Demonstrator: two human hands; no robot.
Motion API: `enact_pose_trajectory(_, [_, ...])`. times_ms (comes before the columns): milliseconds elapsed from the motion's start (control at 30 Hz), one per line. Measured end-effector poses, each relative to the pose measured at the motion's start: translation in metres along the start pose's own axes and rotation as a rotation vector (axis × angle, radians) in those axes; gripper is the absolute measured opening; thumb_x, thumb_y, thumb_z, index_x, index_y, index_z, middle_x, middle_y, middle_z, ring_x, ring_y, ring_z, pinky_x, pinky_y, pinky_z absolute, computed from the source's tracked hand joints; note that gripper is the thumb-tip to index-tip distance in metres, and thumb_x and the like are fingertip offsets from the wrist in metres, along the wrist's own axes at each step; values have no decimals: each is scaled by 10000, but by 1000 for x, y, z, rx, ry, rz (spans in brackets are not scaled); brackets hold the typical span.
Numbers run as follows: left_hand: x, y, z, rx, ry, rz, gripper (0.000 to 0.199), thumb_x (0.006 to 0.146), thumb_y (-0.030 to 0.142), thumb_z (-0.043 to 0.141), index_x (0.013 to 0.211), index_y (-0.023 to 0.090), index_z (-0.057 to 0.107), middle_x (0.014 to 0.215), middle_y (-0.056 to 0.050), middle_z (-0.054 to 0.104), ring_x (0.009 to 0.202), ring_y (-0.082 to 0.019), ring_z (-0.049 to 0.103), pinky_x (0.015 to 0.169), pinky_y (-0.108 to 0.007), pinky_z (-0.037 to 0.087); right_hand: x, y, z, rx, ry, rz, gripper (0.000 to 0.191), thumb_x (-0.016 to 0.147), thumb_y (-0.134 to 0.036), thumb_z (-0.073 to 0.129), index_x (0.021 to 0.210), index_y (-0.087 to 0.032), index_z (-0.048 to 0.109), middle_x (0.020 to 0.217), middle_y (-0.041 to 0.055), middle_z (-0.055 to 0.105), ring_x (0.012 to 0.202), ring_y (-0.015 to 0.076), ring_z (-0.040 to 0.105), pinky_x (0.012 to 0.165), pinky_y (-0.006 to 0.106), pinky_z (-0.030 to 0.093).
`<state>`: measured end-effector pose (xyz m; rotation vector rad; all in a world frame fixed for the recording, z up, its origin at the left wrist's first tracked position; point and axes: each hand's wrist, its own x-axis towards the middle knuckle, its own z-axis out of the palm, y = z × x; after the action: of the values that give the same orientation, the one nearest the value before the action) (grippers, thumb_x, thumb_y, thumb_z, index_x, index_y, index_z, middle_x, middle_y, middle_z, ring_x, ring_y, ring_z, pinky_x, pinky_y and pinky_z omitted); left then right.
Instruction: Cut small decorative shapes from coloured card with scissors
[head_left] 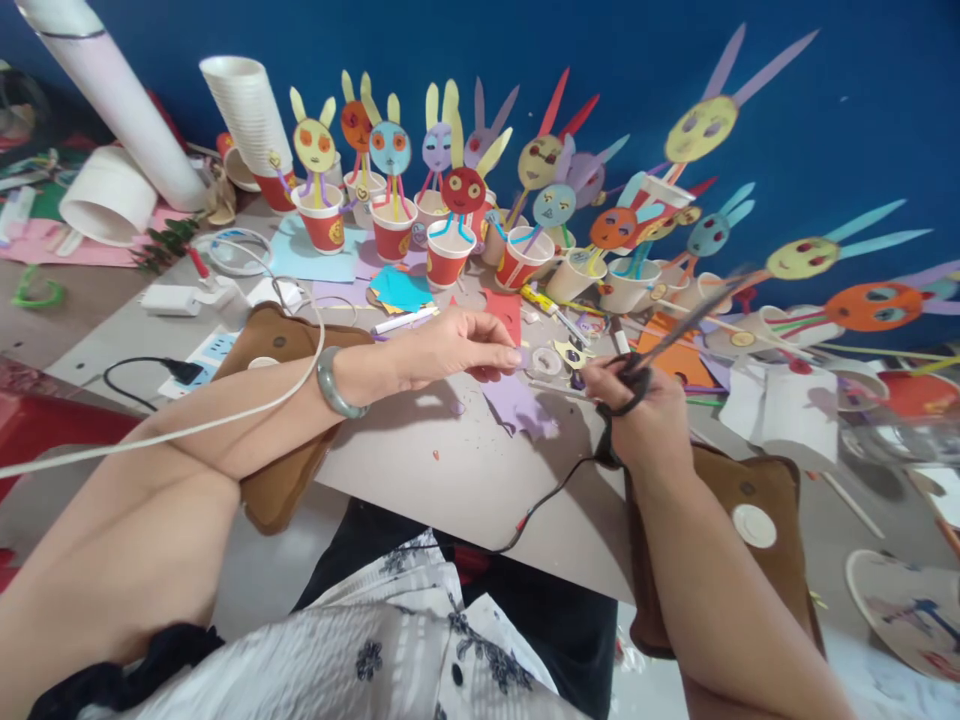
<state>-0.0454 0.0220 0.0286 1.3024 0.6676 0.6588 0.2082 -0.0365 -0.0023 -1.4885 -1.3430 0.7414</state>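
Note:
Fingers pinched, my left hand grips a small purple paper piece above the table. My right hand is closed round the black handles of a pair of scissors, whose blurred blades point up and away to the right. Below and between the hands lies a jagged purple paper scrap. A roll of clear tape and a yellow paper cut-out lie close to my right fingers. A thin black cable runs down from near my right hand.
Paper cups with rabbit-faced paper figures line the back. Brown cushions lie under both forearms. A stack of white cups, a power strip, a yellow screwdriver and blue paper scraps are around. A white cable crosses my left arm.

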Motion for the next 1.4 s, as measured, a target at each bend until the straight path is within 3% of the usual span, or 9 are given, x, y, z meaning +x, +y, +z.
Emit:
enact_pose_trajectory(167, [-4,-7,9,-89,-14,-29,237,722,280,831,779,112,673,688,9,655,626,-57,586,651,-224,480,-5,4,21,-329,-107,-24,444,597,-475,862,612,-223,496,711,22,624,716,200,552,707,342,419])
enact_pose_trajectory(267, [-3,-9,10,-114,39,-33,287,674,308,861,743,110,665,679,14,645,619,-54,575,647,-223,474,-9,6,31,-360,-147,-9,468,568,-489,873,626,-224,492,707,24,630,708,204,553,714,355,433])
enact_pose_trajectory(333, [-2,-9,11,-127,57,-42,315,651,326,874,723,108,658,678,14,644,618,-55,576,650,-224,478,-13,4,35,-237,-144,22,469,580,-489,873,653,-224,492,784,44,667,740,208,577,730,364,453])
enact_pose_trajectory(467, [-4,-11,15,-114,59,-83,324,657,349,871,724,119,653,663,20,632,622,-65,577,619,-215,464,-25,-8,38,211,-174,47,449,655,-481,846,699,-240,470,966,70,720,840,223,637,781,388,509])
enact_pose_trajectory(600, [-9,-14,20,-62,52,-124,308,677,360,862,739,135,661,668,28,613,617,-57,547,555,-193,413,-36,-17,42,365,-138,55,409,665,-430,853,691,-248,487,1001,88,727,895,267,656,819,441,523])
enact_pose_trajectory(767, [-11,-18,25,-13,29,-108,295,698,370,850,726,134,675,657,23,612,596,-50,515,532,-187,376,-38,-19,47,437,-127,85,363,661,-325,848,617,-228,501,851,35,672,811,210,617,749,370,492])
enact_pose_trajectory(1033, [-11,-10,30,-56,-3,-174,336,657,355,882,665,121,640,589,33,582,557,-49,508,570,-199,423,-35,-20,45,332,-134,151,426,642,-428,841,579,-231,469,792,45,615,729,197,553,686,365,475])
enact_pose_trajectory(1233, [-7,-7,28,-18,61,-251,371,920,446,611,751,122,677,763,-38,671,623,-84,592,585,-226,444,-34,-18,44,378,-131,153,398,607,-317,855,570,-217,471,704,-1,579,685,159,531,645,318,443])
enact_pose_trajectory(1400, [-6,-9,22,196,-60,-150,144,783,237,751,800,111,685,724,-14,666,613,-74,556,595,-217,436,-37,-14,44,323,-203,170,426,619,-391,872,601,-218,483,744,10,628,680,157,558,641,314,487])
